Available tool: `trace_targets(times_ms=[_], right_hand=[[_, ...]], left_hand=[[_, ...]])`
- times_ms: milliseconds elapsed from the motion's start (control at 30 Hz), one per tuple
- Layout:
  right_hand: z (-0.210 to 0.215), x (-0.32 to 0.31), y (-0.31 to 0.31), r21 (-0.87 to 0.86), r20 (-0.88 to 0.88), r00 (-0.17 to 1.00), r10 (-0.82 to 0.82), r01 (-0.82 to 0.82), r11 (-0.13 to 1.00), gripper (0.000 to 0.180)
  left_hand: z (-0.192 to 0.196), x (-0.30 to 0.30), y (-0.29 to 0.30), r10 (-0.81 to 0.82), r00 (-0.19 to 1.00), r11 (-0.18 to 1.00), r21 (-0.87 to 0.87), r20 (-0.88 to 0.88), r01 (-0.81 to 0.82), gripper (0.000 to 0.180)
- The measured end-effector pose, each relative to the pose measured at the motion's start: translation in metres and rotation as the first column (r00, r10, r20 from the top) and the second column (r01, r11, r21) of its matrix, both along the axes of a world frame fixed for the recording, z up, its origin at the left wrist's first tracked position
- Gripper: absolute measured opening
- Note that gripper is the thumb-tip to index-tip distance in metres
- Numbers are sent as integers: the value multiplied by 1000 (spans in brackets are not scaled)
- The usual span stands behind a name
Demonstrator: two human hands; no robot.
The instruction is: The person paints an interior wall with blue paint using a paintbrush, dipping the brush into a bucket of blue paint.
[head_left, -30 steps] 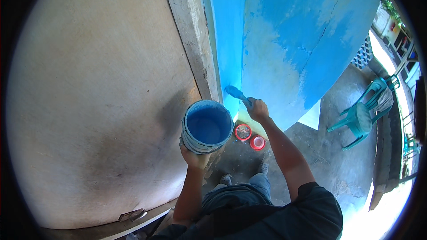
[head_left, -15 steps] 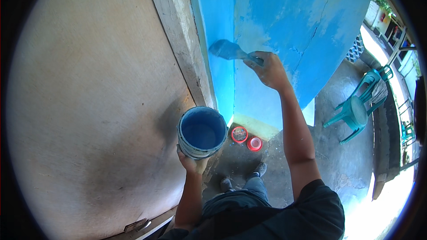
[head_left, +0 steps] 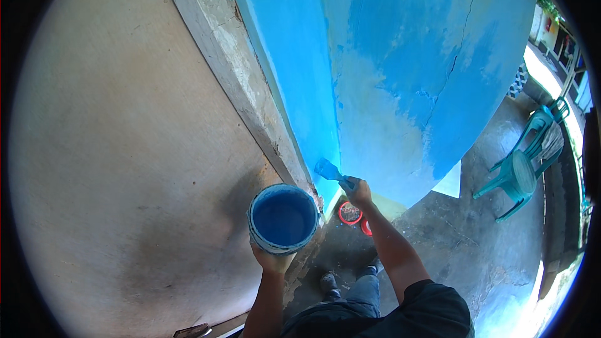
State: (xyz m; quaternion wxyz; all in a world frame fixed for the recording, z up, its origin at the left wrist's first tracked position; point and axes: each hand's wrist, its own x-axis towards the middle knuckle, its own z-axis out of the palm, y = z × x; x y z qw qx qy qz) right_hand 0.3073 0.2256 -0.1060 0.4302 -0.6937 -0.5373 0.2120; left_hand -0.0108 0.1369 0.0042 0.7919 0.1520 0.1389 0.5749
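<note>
Right hand (head_left: 358,193)'s curled round the handle of a paintbrush (head_left: 327,169), arm stretched forward, bristles at the narrow blue wall strip (head_left: 294,81) near its bottom. Left hand (head_left: 273,259)'s got a round paint bucket (head_left: 275,251) held from the near side, blue paint inside. Cracked, patchy blue wall (head_left: 400,44), scuffed concrete floor (head_left: 438,231), green plastic chair (head_left: 516,172) off right.

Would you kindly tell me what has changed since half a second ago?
The right hand has moved the brush down the narrow blue wall strip, toward the floor. Nothing was grasped or released. The left hand still holds the bucket.
</note>
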Motion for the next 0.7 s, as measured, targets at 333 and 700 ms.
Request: trace_targets(times_ms=[333,700], right_hand=[[56,19,38,18,505,862,-46,43,999,27],[60,11,32,156,-236,968,86,-49,987,42]], left_hand=[[-21,11,5,33,999,999,34,16,-33,59],[-43,5,-2,120,992,992,-44,-46,-122,59]])
